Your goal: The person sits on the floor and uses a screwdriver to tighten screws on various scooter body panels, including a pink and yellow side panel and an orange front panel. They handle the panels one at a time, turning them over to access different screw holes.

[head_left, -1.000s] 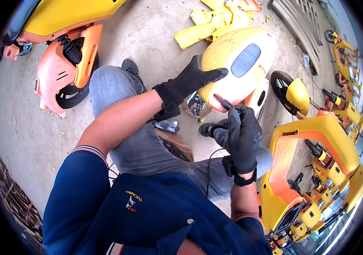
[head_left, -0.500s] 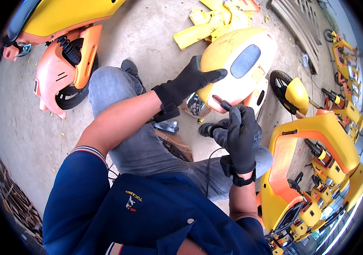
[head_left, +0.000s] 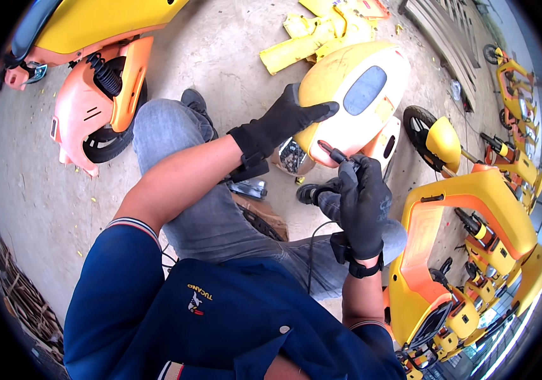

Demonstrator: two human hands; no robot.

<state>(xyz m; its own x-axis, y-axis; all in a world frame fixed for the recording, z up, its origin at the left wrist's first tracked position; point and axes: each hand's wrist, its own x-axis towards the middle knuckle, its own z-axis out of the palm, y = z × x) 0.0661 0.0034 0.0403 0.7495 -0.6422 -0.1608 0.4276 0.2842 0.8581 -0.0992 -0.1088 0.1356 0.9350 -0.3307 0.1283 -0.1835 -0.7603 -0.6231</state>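
"Where's the yellow shell [head_left: 325, 76]?"

"Just ahead of my right hand [head_left: 365, 199]. My left hand [head_left: 276, 120] is nearer, touching its left side, thumb across it; other fingers hidden, so I cannot tell their grip."

"Right fingers?"

"Pinching a slim dark tool [head_left: 338, 156], its long axis slanting forward-left toward the shell's near edge."

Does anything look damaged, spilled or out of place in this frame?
Yes: yellow plastic pieces lie jumbled on the floor beyond the yellow shell, with smaller yellow scraps scattered about, perhaps breakage. The shell, under the left hand, also shows dark scuffs near its top.
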